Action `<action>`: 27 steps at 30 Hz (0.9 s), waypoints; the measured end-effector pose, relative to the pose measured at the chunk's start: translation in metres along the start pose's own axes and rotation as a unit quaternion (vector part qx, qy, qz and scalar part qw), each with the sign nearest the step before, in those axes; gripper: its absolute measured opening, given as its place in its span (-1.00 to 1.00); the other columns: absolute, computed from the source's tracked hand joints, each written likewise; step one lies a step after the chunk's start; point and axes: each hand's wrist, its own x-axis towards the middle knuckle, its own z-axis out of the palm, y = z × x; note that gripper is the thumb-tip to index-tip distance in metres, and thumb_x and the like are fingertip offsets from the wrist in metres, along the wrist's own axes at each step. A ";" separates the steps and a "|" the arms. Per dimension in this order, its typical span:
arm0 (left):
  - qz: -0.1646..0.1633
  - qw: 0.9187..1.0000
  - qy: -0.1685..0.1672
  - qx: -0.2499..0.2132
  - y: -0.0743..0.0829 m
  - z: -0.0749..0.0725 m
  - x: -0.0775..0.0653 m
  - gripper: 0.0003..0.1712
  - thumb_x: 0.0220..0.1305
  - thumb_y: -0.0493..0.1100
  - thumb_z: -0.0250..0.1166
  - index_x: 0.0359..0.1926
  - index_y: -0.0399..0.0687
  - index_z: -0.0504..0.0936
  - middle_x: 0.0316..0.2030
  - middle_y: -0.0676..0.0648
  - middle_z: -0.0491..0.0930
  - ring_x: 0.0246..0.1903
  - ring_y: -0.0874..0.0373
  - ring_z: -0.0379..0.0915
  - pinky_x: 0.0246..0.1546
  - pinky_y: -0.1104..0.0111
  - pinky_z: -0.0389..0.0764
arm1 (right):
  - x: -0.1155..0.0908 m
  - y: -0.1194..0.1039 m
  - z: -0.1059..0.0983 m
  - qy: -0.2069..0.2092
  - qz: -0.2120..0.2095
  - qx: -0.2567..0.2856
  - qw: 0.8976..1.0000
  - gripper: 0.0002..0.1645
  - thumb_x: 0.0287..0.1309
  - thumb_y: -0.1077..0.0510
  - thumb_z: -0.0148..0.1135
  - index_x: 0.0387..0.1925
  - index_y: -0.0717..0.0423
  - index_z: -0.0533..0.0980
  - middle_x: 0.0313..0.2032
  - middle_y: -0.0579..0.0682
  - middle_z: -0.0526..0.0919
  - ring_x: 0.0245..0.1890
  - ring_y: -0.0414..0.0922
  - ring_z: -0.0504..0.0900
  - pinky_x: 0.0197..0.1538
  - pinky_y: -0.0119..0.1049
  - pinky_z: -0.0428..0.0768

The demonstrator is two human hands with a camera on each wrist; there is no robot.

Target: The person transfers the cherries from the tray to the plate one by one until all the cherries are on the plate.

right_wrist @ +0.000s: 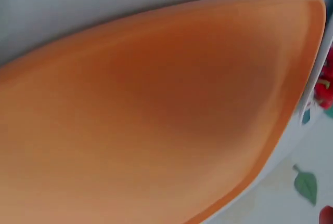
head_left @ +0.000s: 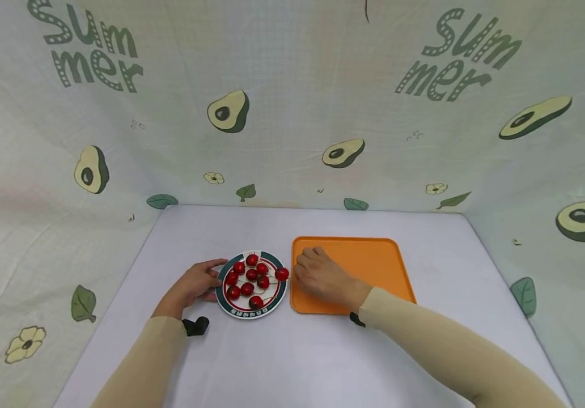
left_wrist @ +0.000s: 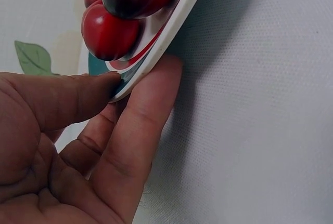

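Cherries (head_left: 251, 276), red and stemmed, lay heaped on a round white plate (head_left: 227, 306) with a dark green rim, set on the pale tabletop (head_left: 292, 351) just left of an orange tray (head_left: 374, 263). The left hand (head_left: 190, 288) pinched the plate's left edge, thumb on the rim and fingers under it. The right hand (head_left: 320, 275) rested on the tray's left part near the plate, fingers loosely bent and holding nothing visible.
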 end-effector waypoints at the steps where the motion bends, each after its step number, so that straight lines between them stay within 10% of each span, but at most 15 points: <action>1: 0.000 1.000 0.001 0.001 -0.001 0.000 0.000 -0.25 0.42 -0.40 0.24 0.58 0.03 0.34 0.10 -0.30 0.45 -0.24 0.02 0.61 -0.26 0.29 0.81 | 0.004 -0.004 -0.001 -0.004 -0.018 -0.009 1.000 -0.82 0.41 0.05 0.33 -0.26 0.07 0.62 -0.37 -0.06 0.50 -0.22 -0.05 0.38 -0.12 -0.25 0.38; 9: 0.002 1.000 0.007 0.005 -0.002 0.000 -0.004 -0.25 0.41 -0.38 0.25 0.57 0.03 0.36 0.07 -0.28 0.46 -0.29 0.04 0.61 -0.29 0.31 0.79 | 0.029 -0.026 0.007 -0.064 -0.106 -0.078 0.989 -0.78 0.51 0.05 0.19 0.00 -0.02 0.68 -0.15 -0.13 0.65 -0.10 -0.10 0.45 -0.05 -0.32 0.45; 27: 0.014 0.999 0.016 0.037 0.000 0.003 0.001 -0.24 0.40 -0.38 0.26 0.57 0.04 0.35 0.06 -0.27 0.45 -0.31 0.05 0.59 -0.33 0.33 0.78 | 0.042 -0.026 0.018 -0.081 -0.042 -0.046 0.995 -0.75 0.51 0.03 0.18 0.02 0.02 0.67 -0.16 -0.09 0.64 -0.10 -0.08 0.45 -0.06 -0.31 0.52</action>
